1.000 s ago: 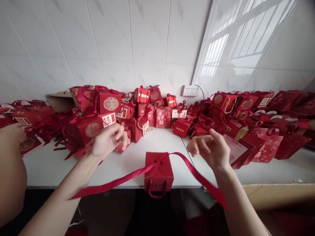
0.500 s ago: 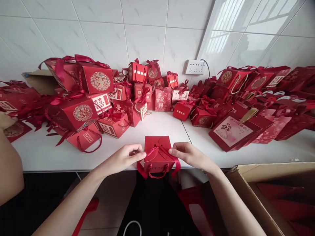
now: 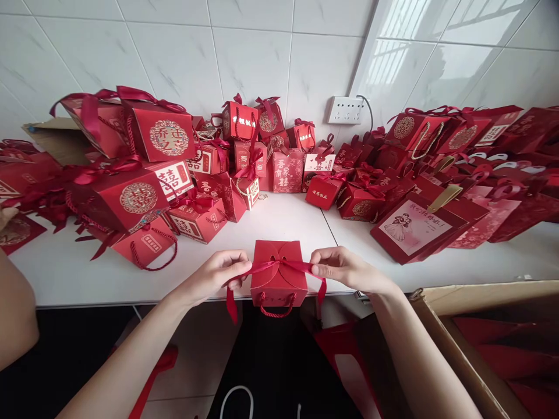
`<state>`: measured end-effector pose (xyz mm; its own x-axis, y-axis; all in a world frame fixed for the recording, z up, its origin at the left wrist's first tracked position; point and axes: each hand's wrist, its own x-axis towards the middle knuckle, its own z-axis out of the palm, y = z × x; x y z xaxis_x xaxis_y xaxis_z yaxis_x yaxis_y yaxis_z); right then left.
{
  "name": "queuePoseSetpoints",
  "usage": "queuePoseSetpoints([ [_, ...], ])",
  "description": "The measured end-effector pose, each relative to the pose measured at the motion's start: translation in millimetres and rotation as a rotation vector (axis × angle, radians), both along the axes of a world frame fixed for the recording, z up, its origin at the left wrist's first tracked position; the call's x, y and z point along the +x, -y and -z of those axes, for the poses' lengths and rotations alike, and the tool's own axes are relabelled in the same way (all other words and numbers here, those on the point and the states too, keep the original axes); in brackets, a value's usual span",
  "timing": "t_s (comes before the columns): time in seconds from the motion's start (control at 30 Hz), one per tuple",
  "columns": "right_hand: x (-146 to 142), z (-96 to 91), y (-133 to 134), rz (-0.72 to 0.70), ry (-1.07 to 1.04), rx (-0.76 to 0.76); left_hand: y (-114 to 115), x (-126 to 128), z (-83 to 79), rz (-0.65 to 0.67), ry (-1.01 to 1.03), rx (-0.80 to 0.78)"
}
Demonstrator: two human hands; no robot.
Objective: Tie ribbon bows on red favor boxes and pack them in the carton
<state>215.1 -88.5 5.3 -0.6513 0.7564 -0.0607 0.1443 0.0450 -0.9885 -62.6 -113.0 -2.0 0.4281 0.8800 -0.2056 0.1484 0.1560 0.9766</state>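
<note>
A small red gift box (image 3: 278, 282) stands at the table's front edge, its curved top flaps folded together. Over the top runs a red ribbon (image 3: 262, 266), crossed at the middle and stretched out to both sides. My left hand (image 3: 222, 270) is closed in a pinch on the left end, with a tail hanging below. On the other side my right hand (image 3: 343, 269) pinches the right end, and its tail droops beside the box. A twisted red cord handle (image 3: 278, 315) hangs at the box's near side.
Red gift boxes (image 3: 124, 195) with bows are piled at left, more at the back. At right lean red gift bags (image 3: 410, 230). An open cardboard carton (image 3: 476, 294) stands at lower right. Another person's arm (image 3: 15, 297) is at far left. A power strip (image 3: 348, 110) hangs on the wall.
Both hands have moved apart, drawing the ribbon from slack to taut across the box top. The view has shifted slightly.
</note>
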Motion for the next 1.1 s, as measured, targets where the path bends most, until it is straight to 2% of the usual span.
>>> queuePoseSetpoints([
  [0.1, -8, -11.0, 5, 0.041, -0.075, 0.102, 1, 3, -10.7, 0.003, -0.054, 0.001],
  [0.23, -27, -18.7, 6, 0.081, -0.123, 0.269, 2, 6, -28.2, -0.005, -0.242, 0.152],
  [0.33, -41, -17.9, 6, 0.089, -0.106, 0.381, 3, 7, -37.9, 0.019, -0.346, 0.286],
  [0.43, -54, -13.3, 6, 0.153, -0.067, 0.474, 5, 7, -43.2, 0.074, -0.437, 0.354],
  [0.57, -63, -6.5, 8, 0.24, -0.019, 0.554, 10, 8, -46.5, 0.004, -0.556, 0.432],
  [0.77, -62, -2.9, 10, 0.255, -0.042, 0.591, 11, 13, -53.7, -0.025, -0.621, 0.555],
  [0.87, -63, -2.5, 10, 0.279, -0.03, 0.561, 10, 15, -60.7, -0.022, -0.67, 0.585],
  [0.97, -66, -0.8, 8, 0.35, -0.051, 0.479, 9, 15, -69.6, 0.028, -0.753, 0.595],
  [1.1, -70, 2.4, 6, 0.402, -0.086, 0.409, 8, 13, -81.9, 0.172, -0.875, 0.662],
])
